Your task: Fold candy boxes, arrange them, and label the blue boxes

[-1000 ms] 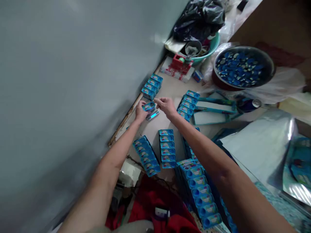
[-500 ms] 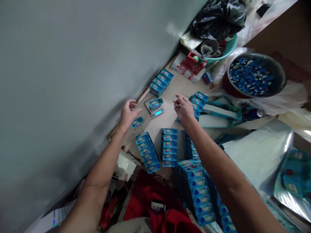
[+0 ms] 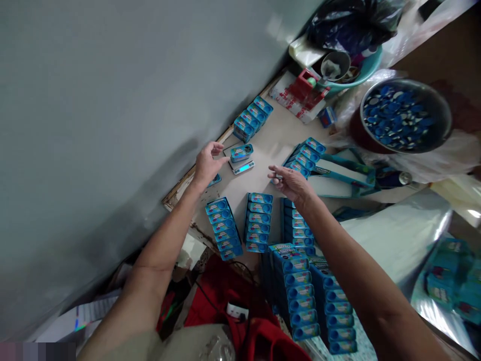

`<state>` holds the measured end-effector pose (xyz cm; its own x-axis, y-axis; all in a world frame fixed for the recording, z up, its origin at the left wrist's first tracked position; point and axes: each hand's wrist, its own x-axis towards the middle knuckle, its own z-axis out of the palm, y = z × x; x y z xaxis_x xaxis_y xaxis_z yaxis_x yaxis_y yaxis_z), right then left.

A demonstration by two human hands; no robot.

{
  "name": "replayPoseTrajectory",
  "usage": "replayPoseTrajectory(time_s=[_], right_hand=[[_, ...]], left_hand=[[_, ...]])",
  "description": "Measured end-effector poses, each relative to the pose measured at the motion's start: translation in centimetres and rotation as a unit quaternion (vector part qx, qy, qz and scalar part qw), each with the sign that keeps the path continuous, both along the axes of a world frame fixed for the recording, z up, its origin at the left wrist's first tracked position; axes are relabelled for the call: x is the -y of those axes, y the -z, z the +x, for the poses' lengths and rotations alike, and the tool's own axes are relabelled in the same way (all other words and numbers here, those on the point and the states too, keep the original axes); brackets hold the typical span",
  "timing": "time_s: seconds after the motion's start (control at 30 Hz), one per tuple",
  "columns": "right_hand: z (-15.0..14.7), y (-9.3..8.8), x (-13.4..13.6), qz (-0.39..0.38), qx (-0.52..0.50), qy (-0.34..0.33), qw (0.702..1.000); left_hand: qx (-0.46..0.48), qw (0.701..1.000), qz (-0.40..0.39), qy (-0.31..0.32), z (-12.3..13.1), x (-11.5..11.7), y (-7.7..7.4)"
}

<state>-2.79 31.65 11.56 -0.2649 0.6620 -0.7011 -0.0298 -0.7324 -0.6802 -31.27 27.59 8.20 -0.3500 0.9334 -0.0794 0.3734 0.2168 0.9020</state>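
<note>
A small blue box (image 3: 241, 152) sits on a digital pocket scale (image 3: 243, 167) with a lit display. My left hand (image 3: 209, 163) is open just left of the scale, its thumb apart from the curved fingers and its tips near the box. Beneath that hand, another blue box (image 3: 215, 180) lies partly hidden on the table. My right hand (image 3: 291, 183) hovers right of the scale with fingers drawn together; what they may hold is too small to make out. Rows of similar blue boxes stand in front (image 3: 259, 220), behind (image 3: 252, 119) and to the right (image 3: 306, 154).
A metal pot (image 3: 443, 120) full of small blue and white pieces stands at right. Behind are a red tape dispenser (image 3: 306, 90) and a green basin (image 3: 370, 75). An opened blue carton (image 3: 345, 173) lies beside a can (image 3: 394, 178). The wall (image 3: 112, 125) borders the left side.
My left hand has moved right and up, closer to the scale and over the loose blue box. My right hand has come lower and turned, its fingers pointing left. The view has shifted slightly.
</note>
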Motion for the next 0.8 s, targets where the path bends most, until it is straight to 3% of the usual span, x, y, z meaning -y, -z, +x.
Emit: replayPoseTrajectory(time_s=[0.17,0.33,0.53,0.6,0.67,0.8], right_hand=[[-0.7,0.4,-1.1,0.007,0.015,-0.02,1.0],[-1.9,0.7,-2.5,0.021,0.031,-0.022,0.999],[-4.2,-0.2,-2.3,0.01,-0.006,-0.074,0.997],[-4.9,-0.4,-1.6,0.011,-0.021,-0.078,0.997],[-5.1,-0.4,-0.7,0.025,-0.012,-0.092,0.995],[-4.4,0.8,0.1,0.084,0.091,-0.135,0.983]], left_hand=[[-0.022,1.0,0.001,0.008,0.1,-0.2,0.3],[-0.116,0.993,0.004,0.02,1.6,-1.6,0.8],[-0.209,0.96,-0.055,0.177,4.5,-5.6,2.2],[-0.193,0.959,-0.069,0.197,3.6,-6.1,2.4],[-0.178,0.967,-0.049,0.173,1.6,-5.5,2.3],[-0.184,0.975,-0.047,0.112,-3.7,-1.2,2.2]])
